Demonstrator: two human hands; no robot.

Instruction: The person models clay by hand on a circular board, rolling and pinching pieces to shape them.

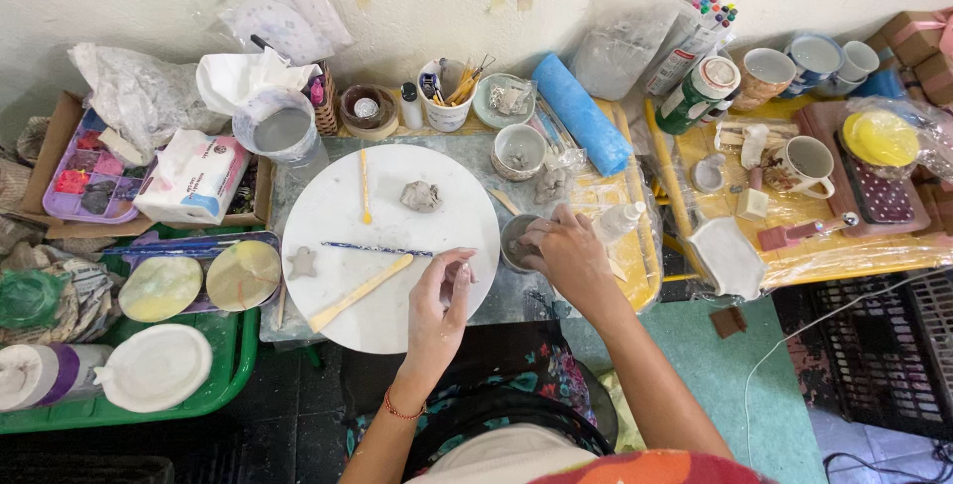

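- Head view, looking down on a crowded pottery worktop against a white wall.
- A round white board (pixel 387 246) lies at the centre, reaching to the worktop's near edge.
- On the board: a grey clay lump (pixel 421 195) near the far edge, a small clay star (pixel 302 263) at the left edge, a blue brush (pixel 375 248) lying across the middle, a wooden tool (pixel 359 292) slanting toward the near edge, and a thin yellow stick (pixel 364 186).
- The left hand (pixel 440 305) hovers over the board's near right edge, fingers curled together with grey clay on the tips; whether it pinches a piece cannot be told.
- The right hand (pixel 568 254) is just beyond the board's right edge, fingers bent down at the rim of a small grey bowl (pixel 517 243); what they grip is hidden.
- Judging from this, the step in hand looks like wetting or loading the fingers at the bowl; the next move would call for carrying them back to the clay on the board.
- Around: cups (pixel 806 161), a blue roll (pixel 581 112), a tissue box (pixel 194 178), a paint tray (pixel 84 171).
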